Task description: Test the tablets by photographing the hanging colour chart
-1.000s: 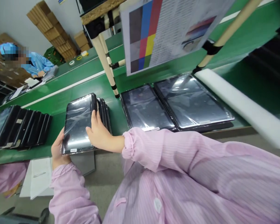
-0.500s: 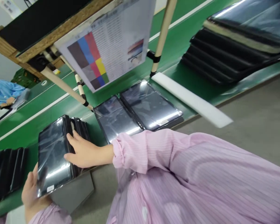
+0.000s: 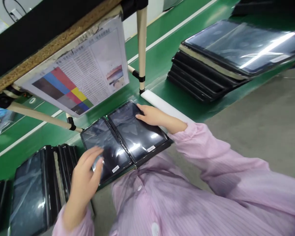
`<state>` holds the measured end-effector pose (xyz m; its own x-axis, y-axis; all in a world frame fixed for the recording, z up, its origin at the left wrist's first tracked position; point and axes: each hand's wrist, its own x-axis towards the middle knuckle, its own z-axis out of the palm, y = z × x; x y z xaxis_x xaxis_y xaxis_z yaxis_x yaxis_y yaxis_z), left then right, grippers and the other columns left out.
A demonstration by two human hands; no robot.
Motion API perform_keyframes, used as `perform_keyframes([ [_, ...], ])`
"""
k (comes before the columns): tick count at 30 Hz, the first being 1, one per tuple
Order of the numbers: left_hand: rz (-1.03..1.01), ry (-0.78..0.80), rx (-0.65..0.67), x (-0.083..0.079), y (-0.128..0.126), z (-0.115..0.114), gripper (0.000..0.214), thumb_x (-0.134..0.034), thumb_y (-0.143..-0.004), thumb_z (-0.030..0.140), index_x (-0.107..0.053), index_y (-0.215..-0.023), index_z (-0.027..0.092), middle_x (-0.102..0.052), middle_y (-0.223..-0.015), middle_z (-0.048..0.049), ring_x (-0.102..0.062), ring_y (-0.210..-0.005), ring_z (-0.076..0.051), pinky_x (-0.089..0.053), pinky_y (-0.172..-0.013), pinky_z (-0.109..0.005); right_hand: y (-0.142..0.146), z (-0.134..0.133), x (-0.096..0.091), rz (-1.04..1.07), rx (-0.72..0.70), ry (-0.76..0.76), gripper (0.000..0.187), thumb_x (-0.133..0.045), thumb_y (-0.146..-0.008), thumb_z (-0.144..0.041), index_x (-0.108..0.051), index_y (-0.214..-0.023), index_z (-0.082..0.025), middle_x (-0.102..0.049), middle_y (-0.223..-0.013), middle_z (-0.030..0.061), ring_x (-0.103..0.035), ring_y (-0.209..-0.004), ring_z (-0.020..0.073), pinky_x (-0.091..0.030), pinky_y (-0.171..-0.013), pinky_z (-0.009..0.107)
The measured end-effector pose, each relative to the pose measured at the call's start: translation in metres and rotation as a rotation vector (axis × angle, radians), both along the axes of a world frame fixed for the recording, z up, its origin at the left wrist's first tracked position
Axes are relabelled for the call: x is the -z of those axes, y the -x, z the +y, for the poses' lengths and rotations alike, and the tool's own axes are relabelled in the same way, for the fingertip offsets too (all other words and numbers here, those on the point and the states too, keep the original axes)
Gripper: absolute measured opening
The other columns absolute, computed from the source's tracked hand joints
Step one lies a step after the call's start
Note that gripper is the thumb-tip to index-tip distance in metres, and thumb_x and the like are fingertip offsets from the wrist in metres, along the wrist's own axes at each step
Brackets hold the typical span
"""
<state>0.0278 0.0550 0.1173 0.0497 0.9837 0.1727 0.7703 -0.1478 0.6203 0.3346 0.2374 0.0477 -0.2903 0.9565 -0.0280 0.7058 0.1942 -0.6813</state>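
Two black tablets in clear film lie side by side at the near edge of the green belt (image 3: pixel 182 82). My right hand (image 3: pixel 152 115) rests with fingers stretched flat on the far right edge of the right tablet (image 3: pixel 137 132). Over the near part of the left tablet (image 3: pixel 103 147) hovers my left hand (image 3: pixel 85 173), fingers apart and slightly blurred, holding nothing. A leaning row of wrapped tablets (image 3: pixel 36 190) stands to the left of that hand.
A stack of wrapped tablets (image 3: pixel 226 55) lies at the far right of the belt. A white foam strip (image 3: pixel 162 105) lies just beyond my right hand. A colour chart sheet (image 3: pixel 81 78) hangs from a shelf on cream posts (image 3: pixel 142 49). Grey floor is at the right.
Both hands have let go of the tablet held at the leaning row. They moved right to the two flat tablets, and the view swung right.
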Motion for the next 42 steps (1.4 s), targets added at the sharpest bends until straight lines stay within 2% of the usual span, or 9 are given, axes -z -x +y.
perform_keyframes([
  [2, 0.198, 0.030, 0.019, 0.026, -0.027, 0.052, 0.038, -0.054, -0.094, 0.036, -0.070, -0.124, 0.018, -0.065, -0.137, -0.0143, -0.055, -0.135, -0.032, -0.038, -0.119, -0.048, 0.003, 0.008, 0.013, 0.041, -0.004, 0.002, 0.071, -0.065, -0.089, -0.029, -0.042, -0.152, -0.004, -0.050, -0.150, 0.0228, -0.051, -0.139, 0.0328, -0.037, -0.119, 0.047],
  [5, 0.403, 0.057, -0.200, 0.052, -0.044, 0.124, 0.054, -0.055, -0.092, 0.033, -0.056, -0.140, 0.007, -0.047, -0.155, -0.0221, -0.041, -0.147, -0.035, -0.028, -0.123, -0.050, 0.009, 0.016, 0.025, 0.111, 0.037, 0.003, 0.069, -0.066, -0.089, -0.028, -0.045, -0.151, -0.008, -0.049, -0.152, 0.0191, -0.051, -0.140, 0.0304, -0.038, -0.119, 0.045],
  [7, 0.445, 0.062, -0.273, 0.058, -0.046, 0.154, 0.051, -0.054, -0.092, 0.031, -0.057, -0.137, 0.006, -0.056, -0.145, -0.0235, -0.048, -0.140, -0.036, -0.028, -0.121, -0.053, 0.012, 0.020, 0.030, 0.157, 0.085, 0.007, 0.064, -0.067, -0.089, -0.030, -0.049, -0.147, -0.009, -0.057, -0.145, 0.0179, -0.059, -0.131, 0.0298, -0.046, -0.113, 0.045],
  [11, 0.475, 0.079, -0.296, 0.055, -0.043, 0.164, 0.037, -0.054, -0.089, 0.031, -0.069, -0.117, 0.012, -0.073, -0.113, -0.0162, -0.065, -0.114, -0.033, -0.043, -0.107, -0.048, 0.011, 0.020, 0.035, 0.218, 0.169, -0.013, 0.054, -0.073, -0.084, -0.031, -0.062, -0.132, -0.011, -0.067, -0.131, 0.0153, -0.065, -0.119, 0.0294, -0.052, -0.106, 0.045],
  [20, 0.476, 0.062, -0.289, 0.058, -0.051, 0.157, 0.032, -0.055, -0.087, 0.028, -0.067, -0.115, 0.016, -0.070, -0.113, -0.0130, -0.061, -0.115, -0.032, -0.040, -0.107, -0.049, 0.010, 0.018, 0.033, 0.240, 0.179, -0.069, 0.051, -0.075, -0.081, -0.033, -0.066, -0.128, -0.015, -0.068, -0.129, 0.0120, -0.066, -0.116, 0.0300, -0.051, -0.105, 0.048],
  [24, 0.398, -0.031, -0.240, 0.045, -0.042, 0.128, 0.050, -0.058, -0.091, 0.036, -0.056, -0.136, 0.013, -0.060, -0.132, -0.0162, -0.051, -0.129, -0.031, -0.036, -0.113, -0.047, 0.000, 0.002, 0.027, 0.251, 0.114, -0.145, 0.059, -0.068, -0.088, -0.041, -0.061, -0.139, -0.014, -0.057, -0.144, 0.0157, -0.059, -0.128, 0.0320, -0.051, -0.108, 0.049],
  [29, 0.379, -0.087, 0.033, 0.029, -0.025, 0.032, 0.031, -0.052, -0.098, 0.032, -0.067, -0.121, 0.018, -0.056, -0.114, -0.0118, -0.051, -0.115, -0.027, -0.042, -0.104, -0.047, -0.034, -0.041, 0.009, 0.152, -0.284, -0.360, 0.035, -0.048, -0.100, -0.043, -0.078, -0.111, -0.029, -0.057, -0.147, 0.0053, -0.052, -0.138, 0.0317, -0.042, -0.114, 0.055],
  [34, 0.478, 0.012, 0.076, 0.037, -0.010, -0.044, 0.034, -0.054, -0.098, 0.029, -0.067, -0.129, 0.028, -0.046, -0.114, -0.0110, -0.046, -0.113, -0.029, -0.043, -0.097, -0.052, -0.052, -0.075, 0.006, -0.008, -0.416, -0.485, 0.031, -0.049, -0.100, -0.035, -0.078, -0.109, -0.039, -0.056, -0.148, 0.0014, -0.046, -0.141, 0.0349, -0.041, -0.108, 0.062],
  [42, 0.413, 0.031, 0.111, 0.043, 0.001, -0.072, 0.034, -0.055, -0.096, 0.029, -0.071, -0.126, 0.033, -0.040, -0.116, -0.0107, -0.042, -0.114, -0.030, -0.042, -0.096, -0.053, -0.054, -0.089, 0.017, -0.024, -0.542, -0.485, 0.029, -0.052, -0.099, -0.037, -0.078, -0.108, -0.042, -0.046, -0.156, -0.0031, -0.039, -0.145, 0.0373, -0.042, -0.104, 0.061],
])
